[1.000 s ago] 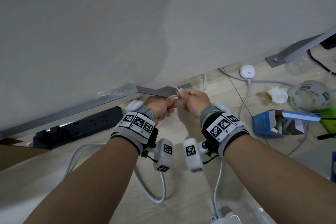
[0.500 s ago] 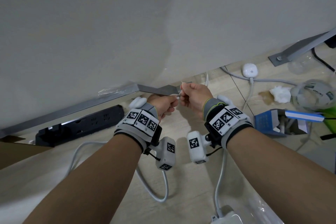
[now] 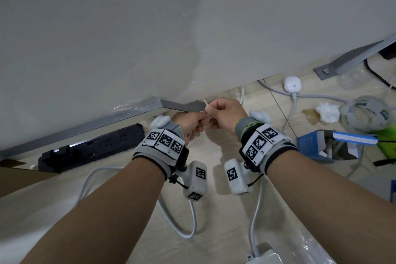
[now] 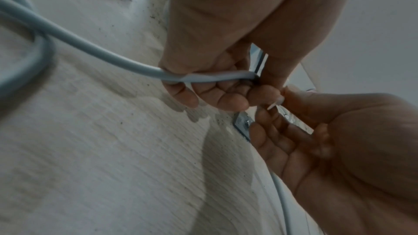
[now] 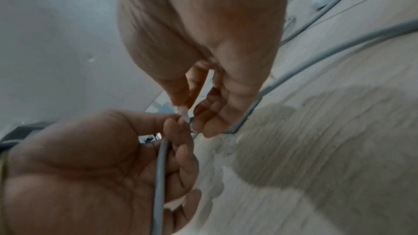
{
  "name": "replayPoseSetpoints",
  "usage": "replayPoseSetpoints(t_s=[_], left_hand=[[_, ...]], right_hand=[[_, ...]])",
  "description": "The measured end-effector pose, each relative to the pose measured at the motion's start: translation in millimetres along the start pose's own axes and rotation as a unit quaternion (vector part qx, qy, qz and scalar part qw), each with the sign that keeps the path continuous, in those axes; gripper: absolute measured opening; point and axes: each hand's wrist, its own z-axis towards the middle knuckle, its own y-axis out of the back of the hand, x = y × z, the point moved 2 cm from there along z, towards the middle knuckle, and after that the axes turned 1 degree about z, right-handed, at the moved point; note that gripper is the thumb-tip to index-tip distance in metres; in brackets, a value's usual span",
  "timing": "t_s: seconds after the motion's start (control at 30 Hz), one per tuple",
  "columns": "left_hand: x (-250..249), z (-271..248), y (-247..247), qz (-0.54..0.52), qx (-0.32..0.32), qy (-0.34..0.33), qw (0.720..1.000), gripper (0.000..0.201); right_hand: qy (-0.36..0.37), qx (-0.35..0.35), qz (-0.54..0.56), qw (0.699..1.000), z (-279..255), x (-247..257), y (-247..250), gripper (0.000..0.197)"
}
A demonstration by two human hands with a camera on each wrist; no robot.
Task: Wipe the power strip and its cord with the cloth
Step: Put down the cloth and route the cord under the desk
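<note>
My left hand [image 3: 194, 123] is curled round a grey cord [image 4: 126, 62] low by the wall. Its thumb and forefinger also pinch a thin white tie [image 3: 204, 104]. My right hand [image 3: 222, 113] meets it fingertip to fingertip and pinches the same white tie [image 4: 274, 105]; the right wrist view shows that pinch on the tie [image 5: 184, 115] just above the cord [image 5: 159, 176]. The cord loops over the floor [image 3: 189, 231] below my wrists. A black power strip [image 3: 92, 148] lies along the wall to the left. A crumpled white cloth [image 3: 326, 111] lies on the floor at the right, untouched.
A white power block [image 3: 266, 257] with its own grey cord sits at the bottom edge. A white round plug unit [image 3: 292, 84], a blue box [image 3: 321, 149] and a clear tub [image 3: 368, 113] clutter the right floor. A metal rail [image 3: 85, 126] runs along the wall base.
Both hands have stayed together on the tie and drifted slightly up towards the wall. The cord stays in my left hand.
</note>
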Motion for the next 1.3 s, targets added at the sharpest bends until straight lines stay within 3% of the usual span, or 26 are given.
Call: replayPoseSetpoints(t_s=[0.13, 0.27, 0.37, 0.47, 0.6, 0.8, 1.0, 1.17, 1.3], left_hand=[[1, 0, 0, -0.004, -0.018, -0.006, 1.0, 0.025], [1, -2, 2, -0.006, -0.03, -0.021, 0.999, 0.017], [2, -6, 3, -0.013, -0.016, -0.028, 0.999, 0.018], [-1, -13, 0, -0.032, -0.02, -0.039, 0.999, 0.021], [-1, -20, 0, -0.014, -0.089, -0.071, 0.993, 0.013], [-2, -28, 6, 0.068, -0.123, -0.126, 0.982, 0.02], [7, -41, 13, 0.102, -0.116, -0.204, 0.967, 0.018], [15, -46, 14, 0.123, -0.121, -0.2, 0.964, 0.021], [11, -48, 11, 0.101, -0.134, -0.229, 0.959, 0.023]], right_hand=[[0.0, -0.061, -0.023, 0.998, -3, -6, -4, 0.017], [0.063, -0.062, -0.1, 0.991, -10, -10, -4, 0.002], [0.086, -0.067, -0.176, 0.978, -13, -9, -1, 0.013], [0.06, -0.079, -0.287, 0.953, -13, -5, -2, 0.02], [-0.001, -0.075, -0.346, 0.935, -20, 3, -1, 0.018], [-0.004, -0.042, -0.426, 0.904, -34, 18, -8, 0.02], [-0.015, 0.055, -0.49, 0.87, -43, 42, -1, 0.035], [-0.016, 0.172, -0.562, 0.809, -50, 54, 2, 0.049], [-0.072, 0.235, -0.561, 0.79, -43, 49, 0, 0.07]])
